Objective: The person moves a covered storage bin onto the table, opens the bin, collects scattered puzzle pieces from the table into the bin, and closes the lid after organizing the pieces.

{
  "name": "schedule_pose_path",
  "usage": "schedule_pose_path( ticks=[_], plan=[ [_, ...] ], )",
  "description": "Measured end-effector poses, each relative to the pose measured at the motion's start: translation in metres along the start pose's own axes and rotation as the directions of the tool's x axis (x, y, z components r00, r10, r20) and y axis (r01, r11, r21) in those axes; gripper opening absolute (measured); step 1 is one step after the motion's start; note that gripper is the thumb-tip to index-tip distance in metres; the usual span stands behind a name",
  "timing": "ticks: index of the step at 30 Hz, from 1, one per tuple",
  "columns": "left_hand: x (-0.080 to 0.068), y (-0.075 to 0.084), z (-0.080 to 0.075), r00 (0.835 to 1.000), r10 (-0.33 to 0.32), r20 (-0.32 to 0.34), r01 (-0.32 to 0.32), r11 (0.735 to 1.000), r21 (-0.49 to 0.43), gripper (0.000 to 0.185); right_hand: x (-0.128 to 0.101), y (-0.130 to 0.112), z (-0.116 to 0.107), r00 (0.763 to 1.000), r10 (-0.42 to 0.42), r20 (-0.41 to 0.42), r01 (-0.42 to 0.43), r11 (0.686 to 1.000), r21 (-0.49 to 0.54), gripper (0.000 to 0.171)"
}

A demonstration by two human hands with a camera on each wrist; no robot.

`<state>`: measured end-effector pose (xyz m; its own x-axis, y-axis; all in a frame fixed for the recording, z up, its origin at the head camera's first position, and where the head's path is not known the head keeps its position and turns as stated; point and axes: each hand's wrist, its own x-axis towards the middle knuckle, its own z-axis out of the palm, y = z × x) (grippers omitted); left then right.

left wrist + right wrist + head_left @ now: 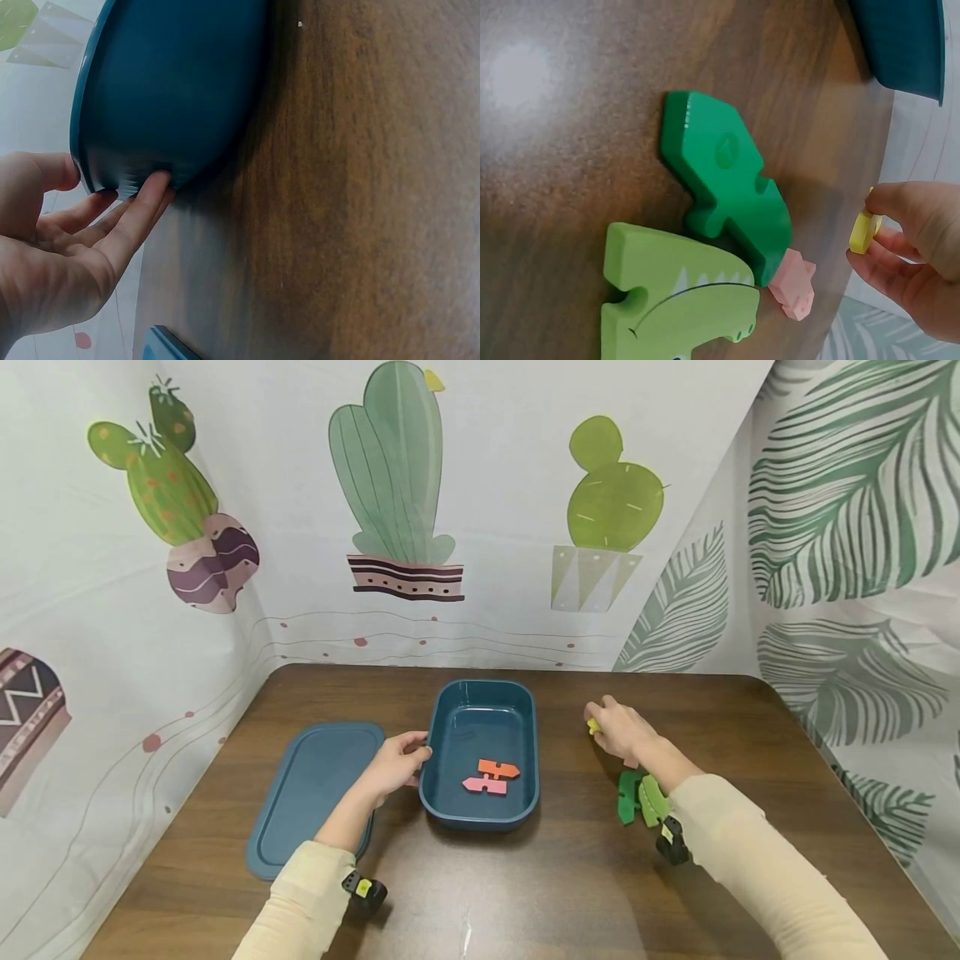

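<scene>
My left hand (393, 767) holds the near left side of a dark blue box (480, 731), the thumb at its rim and the fingers against the outer wall in the left wrist view. Inside the box lie an orange arrow-shaped puzzle piece (507, 770) and a pink one (483, 786), side by side. Right of the box, my right hand (624, 732) pinches a small yellow puzzle piece (862, 231) between thumb and fingers. Closer to me on the table are a dark green puzzle piece (724, 157), a light green crocodile-like piece (682, 292) and a small salmon-pink piece (793, 283).
A flat blue lid (318, 789) lies on the wooden table (525, 893) left of the box, partly under my left forearm. Behind the table hangs a white cloth (510, 527) printed with cacti and leaves.
</scene>
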<state>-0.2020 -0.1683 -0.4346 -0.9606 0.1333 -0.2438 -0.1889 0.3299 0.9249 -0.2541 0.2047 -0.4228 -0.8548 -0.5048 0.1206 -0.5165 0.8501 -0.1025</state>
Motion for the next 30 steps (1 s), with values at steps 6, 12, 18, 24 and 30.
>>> schedule_pose_path(
  ticks=[6,12,18,24,30],
  plan=[
    [-0.002,0.002,0.0,1.0,0.012,0.008,-0.011,1.0,-0.012,0.043,0.003,0.0,-0.003,1.0,-0.011,-0.001,0.011,1.0,0.007,0.024],
    [-0.003,0.003,-0.001,1.0,0.011,0.006,-0.011,1.0,-0.011,0.043,0.006,-0.003,-0.007,0.999,-0.043,-0.026,0.043,0.999,-0.003,0.023],
    [-0.005,0.004,0.0,1.0,0.006,-0.006,-0.006,1.0,0.005,0.043,0.012,-0.01,-0.014,0.996,-0.085,-0.02,0.085,0.996,-0.005,0.024],
    [-0.004,0.001,0.0,1.0,0.004,-0.008,-0.004,1.0,0.009,0.043,0.017,-0.02,-0.025,0.993,-0.12,-0.02,0.12,0.993,-0.022,0.025],
    [-0.002,0.0,0.001,1.0,0.004,-0.008,-0.004,1.0,-0.004,0.042,0.02,-0.025,-0.033,0.99,-0.135,-0.035,0.134,0.991,-0.03,0.026]
  ],
)
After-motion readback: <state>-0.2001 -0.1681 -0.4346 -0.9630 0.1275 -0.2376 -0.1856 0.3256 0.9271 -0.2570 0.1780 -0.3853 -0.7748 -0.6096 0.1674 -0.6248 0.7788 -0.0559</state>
